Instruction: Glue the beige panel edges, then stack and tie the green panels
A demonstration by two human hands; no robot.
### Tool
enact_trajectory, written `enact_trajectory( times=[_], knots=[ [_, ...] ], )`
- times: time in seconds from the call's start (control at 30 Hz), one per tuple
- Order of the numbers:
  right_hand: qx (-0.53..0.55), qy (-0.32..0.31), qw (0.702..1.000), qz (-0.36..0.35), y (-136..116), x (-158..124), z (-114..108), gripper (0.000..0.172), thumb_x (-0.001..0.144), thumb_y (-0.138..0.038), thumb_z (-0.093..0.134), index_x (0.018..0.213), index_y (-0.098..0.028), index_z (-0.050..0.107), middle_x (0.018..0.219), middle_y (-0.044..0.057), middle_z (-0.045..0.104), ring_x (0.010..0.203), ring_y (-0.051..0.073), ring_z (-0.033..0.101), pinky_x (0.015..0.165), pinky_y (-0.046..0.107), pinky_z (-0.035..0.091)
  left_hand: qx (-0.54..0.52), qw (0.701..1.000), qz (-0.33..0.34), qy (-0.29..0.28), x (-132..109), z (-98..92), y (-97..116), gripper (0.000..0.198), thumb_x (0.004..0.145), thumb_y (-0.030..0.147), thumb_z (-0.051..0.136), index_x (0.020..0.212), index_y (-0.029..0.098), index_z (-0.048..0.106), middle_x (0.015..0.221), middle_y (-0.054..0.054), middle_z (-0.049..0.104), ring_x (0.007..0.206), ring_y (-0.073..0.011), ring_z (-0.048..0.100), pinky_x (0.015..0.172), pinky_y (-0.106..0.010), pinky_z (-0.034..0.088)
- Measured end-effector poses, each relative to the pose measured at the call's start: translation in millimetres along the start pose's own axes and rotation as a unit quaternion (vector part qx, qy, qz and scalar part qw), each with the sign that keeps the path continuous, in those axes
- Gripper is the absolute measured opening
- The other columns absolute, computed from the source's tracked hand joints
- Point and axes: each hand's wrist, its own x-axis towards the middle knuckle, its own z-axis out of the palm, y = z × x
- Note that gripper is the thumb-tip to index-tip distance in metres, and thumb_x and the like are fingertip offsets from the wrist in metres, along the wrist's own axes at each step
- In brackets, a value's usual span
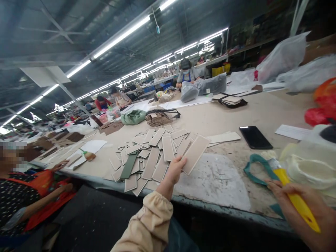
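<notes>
My left hand [173,170] pinches a beige rectangular panel [196,154] with a pale border by its lower left edge, above the worktable [199,120]. Left of it lies a loose heap of similar panels [151,163], with a green strip [129,166] on top. In my right hand [290,210] is a paintbrush [284,177] with a yellow handle, its bristles pointing up and left. A looped teal band [252,160] lies by the fingertips of that hand; whether they grip it, I cannot tell. A whitish plastic container [309,171] stands just behind the brush.
A black phone [256,137] and pale strips [223,138] lie beyond the whitish sheet [215,178]. Farther back are a bundle of brown pieces [159,118], a green bag [133,117] and grey plastic bags [210,85]. At left sits a co-worker [34,196] in an orange apron.
</notes>
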Motion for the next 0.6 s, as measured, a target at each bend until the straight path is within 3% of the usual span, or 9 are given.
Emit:
enact_trajectory(
  times=[0.13, 0.2, 0.27, 0.37, 0.5, 0.6],
  knots=[
    [-0.049, -0.017, 0.988, -0.149, 2, 3, -3, 0.014, 0.088, -0.039, 0.056, 0.085, -0.025, 0.055, 0.077, 0.0, 0.065, 0.061, 0.017, 0.065, 0.055, 0.029, 0.047, 0.1, 0.977, 0.082, 0.169, 35, -47.5, 28, 0.045, 0.074, 0.051, 0.057, 0.098, 0.013, 0.061, 0.09, -0.008, 0.063, 0.084, -0.021, 0.061, 0.073, -0.032, 0.048],
    [-0.056, -0.002, 0.983, -0.176, 0, 5, -4, 0.009, 0.088, -0.03, 0.058, 0.084, -0.023, 0.055, 0.077, -0.001, 0.066, 0.061, 0.014, 0.065, 0.056, 0.025, 0.047, 0.163, 0.946, 0.137, 0.243, 53, -65.2, 39, 0.037, 0.076, 0.037, 0.058, 0.105, 0.015, 0.058, 0.109, -0.012, 0.06, 0.11, -0.026, 0.053, 0.092, -0.039, 0.043],
    [-0.053, 0.004, 0.984, -0.17, -1, 7, -5, 0.008, 0.087, -0.026, 0.061, 0.084, -0.022, 0.054, 0.075, -0.002, 0.066, 0.062, 0.013, 0.065, 0.059, 0.023, 0.048, 0.223, 0.92, 0.187, 0.262, 67, -69.9, 44, 0.031, 0.079, 0.029, 0.054, 0.107, 0.016, 0.057, 0.119, -0.013, 0.056, 0.123, -0.0275, 0.044, 0.103, -0.044, 0.036],
    [-0.032, 0.007, 0.99, -0.139, -3, 7, -7, 0.012, 0.084, -0.024, 0.066, 0.082, -0.022, 0.054, 0.072, -0.002, 0.064, 0.063, 0.014, 0.065, 0.06, 0.023, 0.049, 0.319, 0.896, 0.241, 0.192, 80, -47.9, 39, 0.02, 0.08, 0.025, 0.055, 0.097, 0.018, 0.062, 0.109, -0.01, 0.062, 0.115, -0.0256, 0.052, 0.104, -0.044, 0.037],
    [-0.016, 0.023, 0.994, -0.109, -1, 9, -19, 0.014, 0.082, -0.026, 0.067, 0.082, -0.022, 0.054, 0.075, 0.0, 0.066, 0.066, 0.016, 0.067, 0.062, 0.025, 0.051, 0.436, 0.858, 0.266, 0.055, 100, 14.3, 24, 0.02, 0.079, 0.026, 0.062, 0.098, 0.02, 0.066, 0.107, -0.007, 0.067, 0.107, -0.0214, 0.059, 0.099, -0.035, 0.043],
    [-0.009, 0.034, 0.997, -0.07, 5, 12, -34, 0.015, 0.081, -0.03, 0.068, 0.085, -0.022, 0.056, 0.079, 0.003, 0.069, 0.07, 0.02, 0.069, 0.061, 0.028, 0.052, 0.505, 0.826, 0.25, -0.002, 123, 60.0, 21, 0.032, 0.08, 0.028, 0.063, 0.11, 0.017, 0.065, 0.118, -0.01, 0.065, 0.113, -0.0221, 0.058, 0.102, -0.033, 0.041]
  ],
)
